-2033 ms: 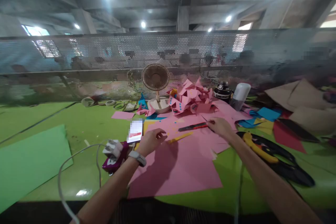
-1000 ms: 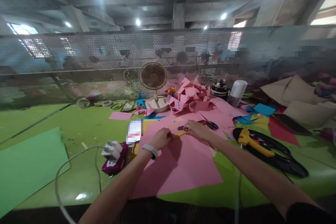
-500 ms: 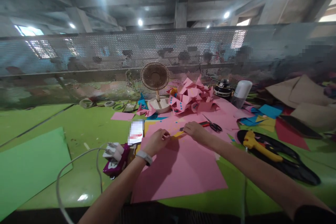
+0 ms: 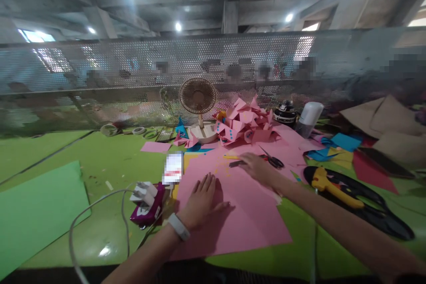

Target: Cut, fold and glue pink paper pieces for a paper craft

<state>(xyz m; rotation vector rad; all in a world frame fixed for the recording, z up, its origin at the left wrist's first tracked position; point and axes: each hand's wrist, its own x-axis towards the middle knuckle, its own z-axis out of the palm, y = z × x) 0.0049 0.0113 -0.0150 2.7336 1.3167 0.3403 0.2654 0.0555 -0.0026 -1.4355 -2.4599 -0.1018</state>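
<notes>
My left hand lies flat on a large pink sheet, its fingers apart and nothing in them. Farther up the sheet, my right hand is closed, palm down. A dark, flat, narrow piece pokes out beyond its fingertips; the fingers hide the rest, so I cannot tell its kind. Just beyond that piece lies a thin yellow strip. Small yellow bits are scattered on the pink sheet between the hands. Scissors with dark handles rest just past my right hand.
Behind the sheet stand a small fan and a heap of folded pink paper. On the left are a phone, a purple power block with white plugs and a green sheet. A yellow-and-black tool lies right.
My left hand has let go of the yellow strip, come nearer and flattened on the pink sheet. My right hand has shifted slightly right, and the strip now lies beyond it.
</notes>
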